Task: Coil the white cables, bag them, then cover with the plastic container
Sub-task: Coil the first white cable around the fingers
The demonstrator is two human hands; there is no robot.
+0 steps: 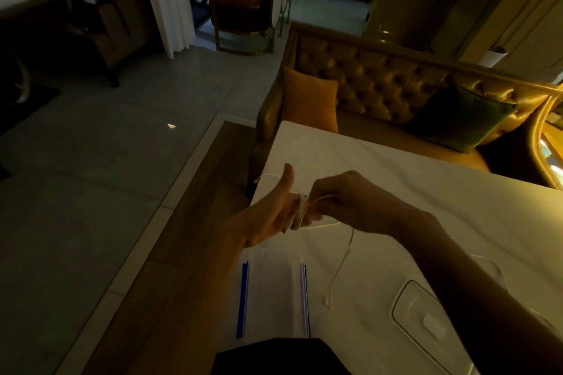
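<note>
Nearest, bag [274,292] and container [426,313] lie unused on the tabletop [457,192], so coiling is in hand: left hand [268,216], fingers straight, carries cable [300,210] loops, right hand [344,201] grip pinches the strand, and next the loose tail dangling tabletop-ward likely needs winding in.

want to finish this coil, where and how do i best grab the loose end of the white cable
Pinch the white cable just above its tip, where it reaches the table between the bag and container. Come from above with fingertips: it is thin and slack.
</note>
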